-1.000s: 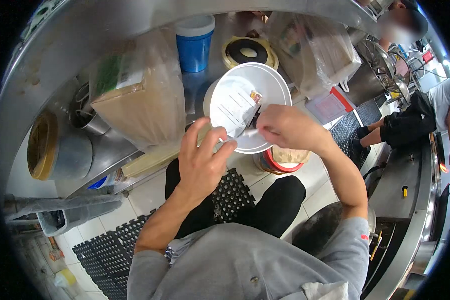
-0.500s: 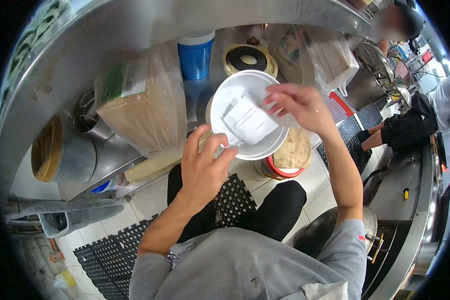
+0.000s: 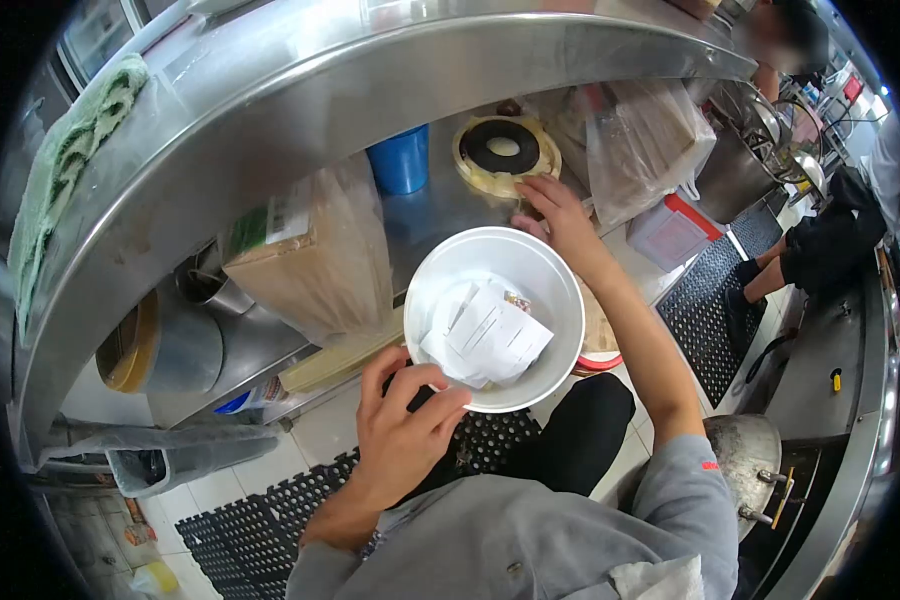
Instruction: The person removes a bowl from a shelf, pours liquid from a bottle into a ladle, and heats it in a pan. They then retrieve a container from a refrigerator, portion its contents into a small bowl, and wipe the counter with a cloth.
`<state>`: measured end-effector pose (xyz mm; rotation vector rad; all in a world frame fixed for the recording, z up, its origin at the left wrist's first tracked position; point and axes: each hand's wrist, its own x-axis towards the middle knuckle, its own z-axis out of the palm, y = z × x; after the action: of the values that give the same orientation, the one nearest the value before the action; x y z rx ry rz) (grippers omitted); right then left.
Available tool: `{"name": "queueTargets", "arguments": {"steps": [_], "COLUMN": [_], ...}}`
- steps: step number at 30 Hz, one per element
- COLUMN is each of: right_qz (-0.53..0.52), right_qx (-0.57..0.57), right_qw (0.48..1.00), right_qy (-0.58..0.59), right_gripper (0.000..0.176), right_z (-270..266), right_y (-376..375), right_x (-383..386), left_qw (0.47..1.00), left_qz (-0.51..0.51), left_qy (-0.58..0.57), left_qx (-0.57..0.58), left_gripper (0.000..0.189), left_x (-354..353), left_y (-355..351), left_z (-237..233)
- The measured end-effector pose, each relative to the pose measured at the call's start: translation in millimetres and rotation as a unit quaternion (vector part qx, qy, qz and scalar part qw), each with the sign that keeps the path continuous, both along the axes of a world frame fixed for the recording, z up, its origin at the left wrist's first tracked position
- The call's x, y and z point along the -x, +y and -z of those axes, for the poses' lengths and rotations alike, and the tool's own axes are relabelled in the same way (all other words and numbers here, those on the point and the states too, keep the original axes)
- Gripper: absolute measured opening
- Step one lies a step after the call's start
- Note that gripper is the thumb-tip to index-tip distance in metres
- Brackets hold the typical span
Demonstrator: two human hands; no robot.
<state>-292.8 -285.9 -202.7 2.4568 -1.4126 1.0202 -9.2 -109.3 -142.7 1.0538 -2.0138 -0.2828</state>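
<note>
A round white tub (image 3: 567, 335) with white paper slips (image 3: 495, 333) and some small bits inside stands out in the middle. At its lower left rim, my left hand (image 3: 402, 420) has its fingers curled and spread, some touching the rim; how firmly it holds cannot be made out. Beyond the tub's upper right side, my right hand (image 3: 557, 222) reaches to the near edge of a yellowish round lid with a black ring (image 3: 503, 150) on the steel shelf. Its fingertips are near the lid's edge, and whether they hold anything is unclear.
On the lower shelf are a bagged cardboard box (image 3: 310, 255), a blue container (image 3: 400, 162) and another bagged box (image 3: 650, 140). A steel counter edge (image 3: 370, 75) arches above. A red-rimmed bucket is behind the tub. Another person stands at the right (image 3: 830, 240).
My right hand has left the tub's inside and moved to the round lid's edge. The tub sits lower in view, and the view has shifted, showing more of the counter.
</note>
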Motion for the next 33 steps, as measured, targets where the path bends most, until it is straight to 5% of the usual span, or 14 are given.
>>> {"name": "queueTargets", "arguments": {"steps": [12, 20, 33], "right_qz": [0.064, -0.013, -0.123], "right_qx": [0.111, 0.23, 0.322], "right_qw": [0.99, 0.972, 0.939], "right_qy": [0.054, 0.034, -0.002], "right_gripper": [0.032, 0.024, 0.027], "right_z": [10, -2, -98], "right_y": [47, 43, 103], "right_x": [16, 17, 15], "left_qw": [0.998, 0.999, 0.999], "left_qz": [0.034, 0.027, -0.022], "left_qy": [-0.035, -0.041, -0.038], "left_qx": [-0.03, -0.016, 0.024], "left_gripper": [0.034, 0.033, 0.027], "left_x": [-14, -12, 17], "left_y": [8, 11, -13], "left_z": [3, 0, -21]}}
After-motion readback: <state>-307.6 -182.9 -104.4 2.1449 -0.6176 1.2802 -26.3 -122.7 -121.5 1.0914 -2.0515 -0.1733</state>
